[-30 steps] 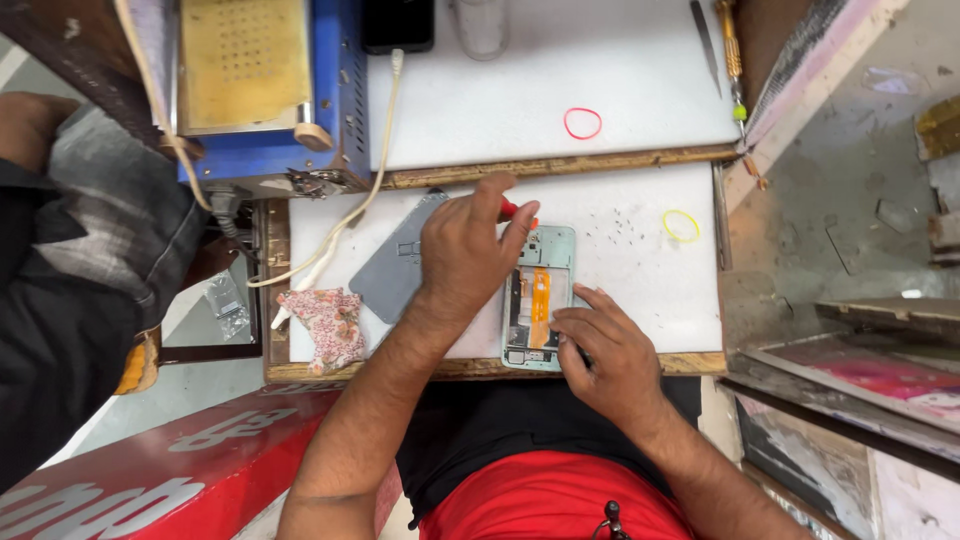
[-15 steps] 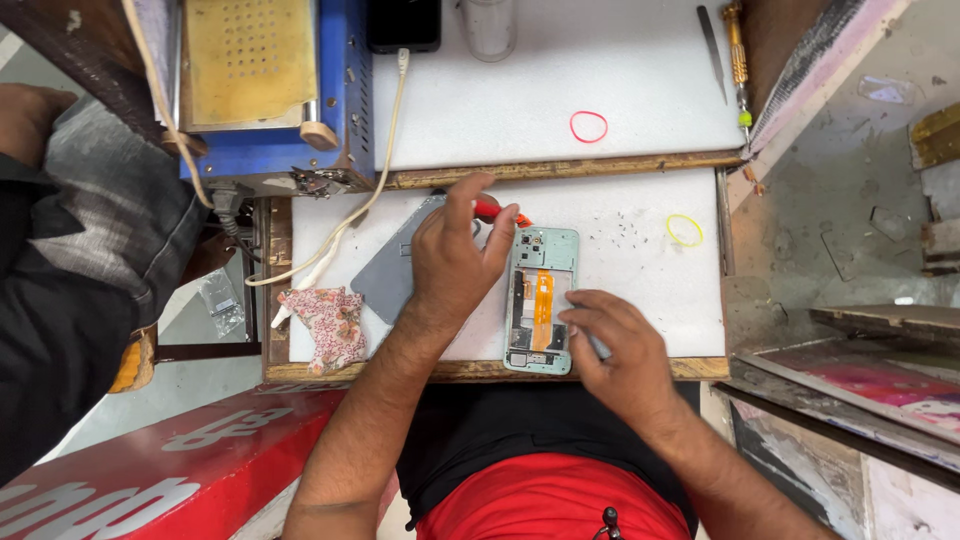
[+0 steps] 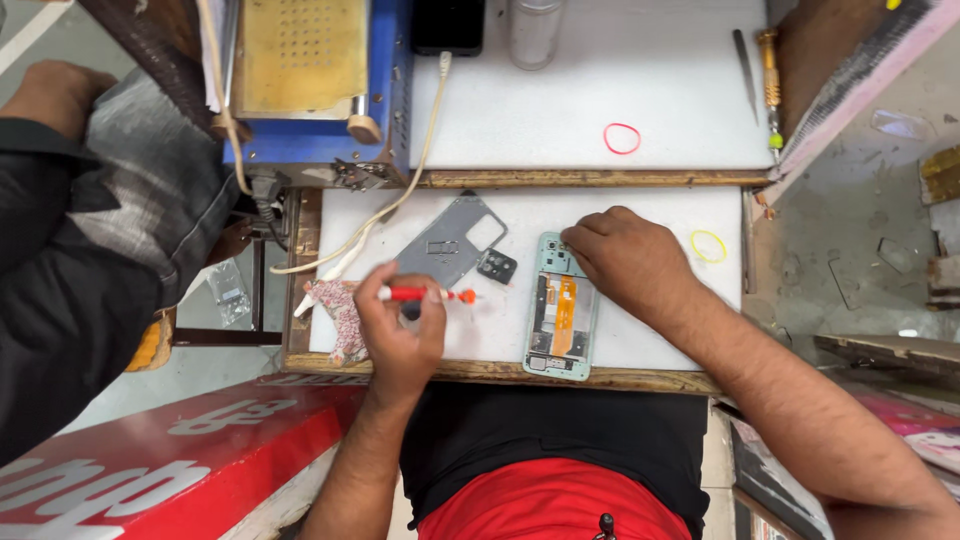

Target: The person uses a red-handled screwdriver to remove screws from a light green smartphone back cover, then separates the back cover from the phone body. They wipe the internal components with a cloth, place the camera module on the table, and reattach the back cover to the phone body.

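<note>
An opened phone (image 3: 560, 345) with a mint-green frame and an orange flex cable lies lengthwise on the white work board (image 3: 650, 335). My right hand (image 3: 630, 262) is curled over its top end, fingertips on the camera corner. My left hand (image 3: 398, 335) is left of the phone and grips a red-handled screwdriver (image 3: 425, 294), held level with its orange tip pointing right. A grey back cover (image 3: 448, 245) and a small black camera piece (image 3: 497, 267) lie between the hands.
A blue machine with a yellow plate (image 3: 300, 70) stands at the back left, with a white cable (image 3: 400, 195) trailing from it. A red rubber band (image 3: 621, 138), a yellow band (image 3: 708, 245), tools (image 3: 768, 80) and a metal cylinder (image 3: 533, 30) are nearby. Another person's sleeve (image 3: 70, 250) is at left.
My left hand drew back from the phone to the left front with the screwdriver, uncovering the grey cover. My right hand moved from the phone's lower end to its top.
</note>
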